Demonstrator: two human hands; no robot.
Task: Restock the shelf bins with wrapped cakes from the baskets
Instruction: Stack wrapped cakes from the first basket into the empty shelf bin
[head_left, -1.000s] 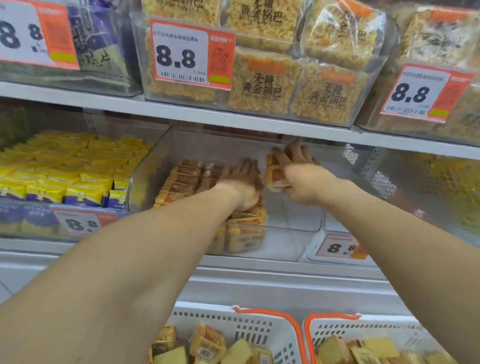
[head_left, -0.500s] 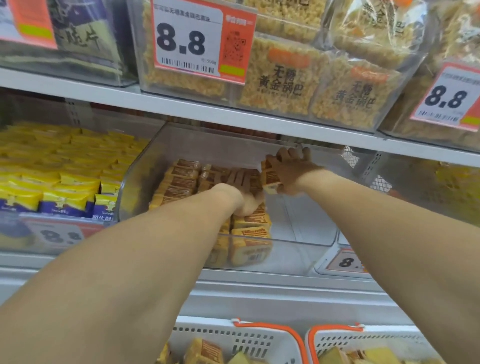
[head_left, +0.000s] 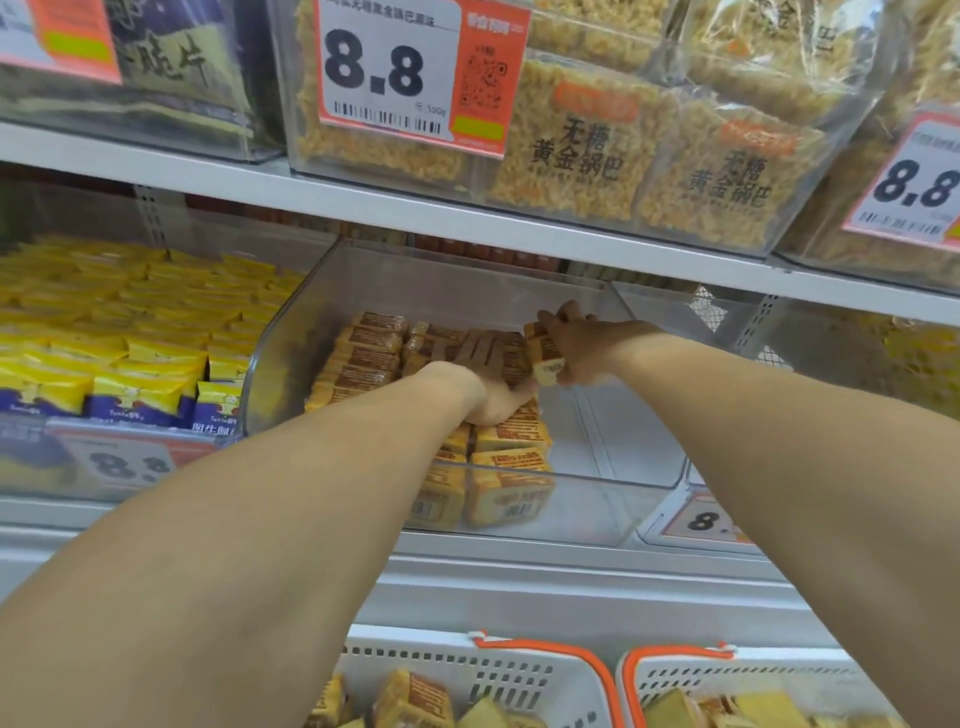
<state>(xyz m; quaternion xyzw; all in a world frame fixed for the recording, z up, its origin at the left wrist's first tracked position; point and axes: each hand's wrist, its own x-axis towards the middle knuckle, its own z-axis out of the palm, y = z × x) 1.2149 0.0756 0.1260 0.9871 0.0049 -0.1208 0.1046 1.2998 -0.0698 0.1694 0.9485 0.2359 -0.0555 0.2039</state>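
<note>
I see white metal store shelves. The upper shelf (head_left: 519, 223) carries clear boxes of bagged golden snacks (head_left: 582, 156) with a price tag (head_left: 410, 67) reading 8.8. On the lower shelf (head_left: 519, 556) stands a clear plastic bin (head_left: 613, 436). Its left half is filled with rows of wrapped cakes (head_left: 363, 358); its right half shows bare floor. Just beside it, toward the shelf's left end, another bin holds yellow and blue packets (head_left: 135, 374).

My left hand (head_left: 488, 384) lies on the rows in the bin, fingers stretched flat and spread over the wrappers, pressing on them. My right hand (head_left: 582, 348) grips one wrapped cake (head_left: 543, 353) at the right edge of the rows, fingers curled round it. This cake stands on its narrow side, its long axis running from the bin's front toward its back, one end facing me. It is a small oblong block in a clear wrapper, pale yellow with a brown printed label, like the others in the rows.

Under the front edge of the shelf stand two white baskets with orange rims, the left basket (head_left: 467, 670) and the right basket (head_left: 727, 675), both holding more such cakes lying jumbled.
</note>
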